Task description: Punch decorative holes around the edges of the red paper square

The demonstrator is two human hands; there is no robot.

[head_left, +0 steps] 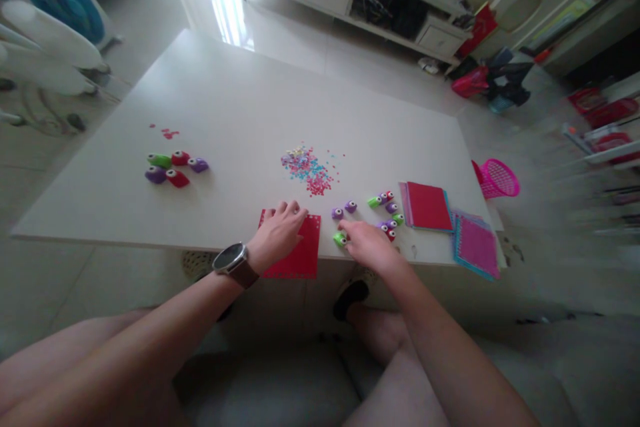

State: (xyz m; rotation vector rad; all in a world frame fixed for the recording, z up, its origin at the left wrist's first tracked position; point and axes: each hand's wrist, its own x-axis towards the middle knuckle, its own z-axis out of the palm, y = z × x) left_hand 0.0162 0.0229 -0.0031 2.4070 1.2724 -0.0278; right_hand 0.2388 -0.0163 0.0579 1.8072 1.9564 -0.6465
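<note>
here left hand (pixel 277 230) flat on red sheet (pixel 300 250), right hand (pixel 367 243) grip grasping green punch (pixel 340 238).

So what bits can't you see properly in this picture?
- Head view: the right hand covers part of the green punch, so its grip is unclear.
- The left hand hides a corner of the red sheet.
- The confetti pile shapes are too small.
- The right edge is blurred.

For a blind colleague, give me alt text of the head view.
A left hand presses a red sheet on a white table while the right hand touches a green punch. Confetti lies beyond; more punches sit far left.
</note>
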